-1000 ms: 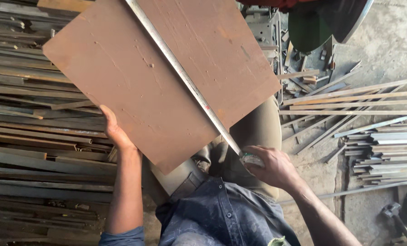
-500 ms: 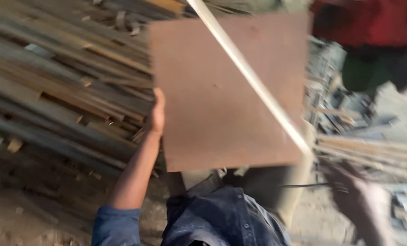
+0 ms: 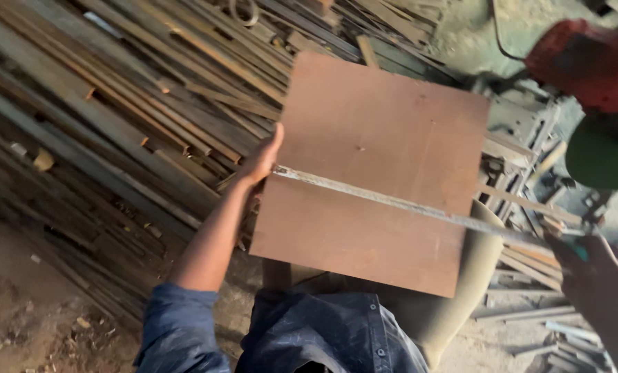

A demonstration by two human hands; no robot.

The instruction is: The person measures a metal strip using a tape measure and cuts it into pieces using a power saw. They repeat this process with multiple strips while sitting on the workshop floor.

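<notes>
A flat brown rectangular board (image 3: 371,131) rests on my lap. My left hand (image 3: 260,162) grips its left edge, with the thumb beside the near end of a thin grey metal strip (image 3: 392,202). The strip lies across the board's face from left to right and runs past its right edge. My right hand (image 3: 592,276), blurred at the far right, closes around the strip's other end. My blue shirt and a khaki trouser leg (image 3: 454,304) show below the board.
A large pile of long rusty metal bars (image 3: 115,117) covers the ground at the left and back. More bars and metal scraps (image 3: 530,173) lie to the right. A red and green machine (image 3: 592,69) stands at the top right. Dirt ground is at the bottom left.
The strip has swung from a steep diagonal to nearly level across the board. My right hand has moved out to the far right, and the view has shifted left.
</notes>
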